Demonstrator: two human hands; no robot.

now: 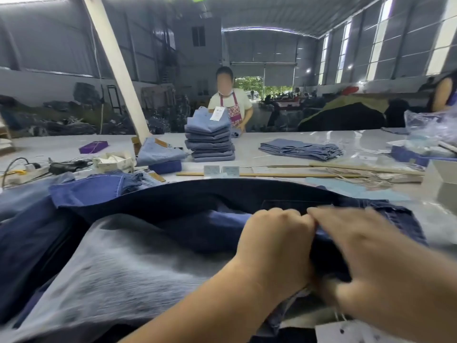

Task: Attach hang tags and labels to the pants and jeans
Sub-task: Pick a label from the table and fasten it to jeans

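On the table nearest you: a pair of dark blue jeans (197, 201) lies spread across the grey table (272, 144), its waistband toward the far side and a faded, lighter leg panel running down to your left.
Your left hand (274, 241): fingers curled into a fist, bunching a fold of the dark blue jeans; the knuckles face away from you and sit right against the fingertips of your other hand.
Your right hand (366, 253): it lies over the denim just right of the left one, fingers stretched toward it; motion blur hides whether the thumb pinches the cloth, so you cannot tell its grip.
Jeans and hands: the cloth passes under both hands and shows between them as a dark fold; the pocket area sits just beyond your knuckles.
Hang tag (346, 331): a white card with a string lies at the bottom edge, below your right wrist, apart from the fingers.
Left of you: more blue denim (94, 189) is heaped beside the dark pair.
Middle of the table: a stack of folded light jeans (210, 142) with a white tag (217, 113) on top, a lower flat pile (301, 148) to its right, two small cards (221, 170) beside long wooden sticks (272, 174).
Far left: a purple box (93, 146) and a power strip (29, 170).
Across the table: another person (231, 102) in an apron stands behind the stack.
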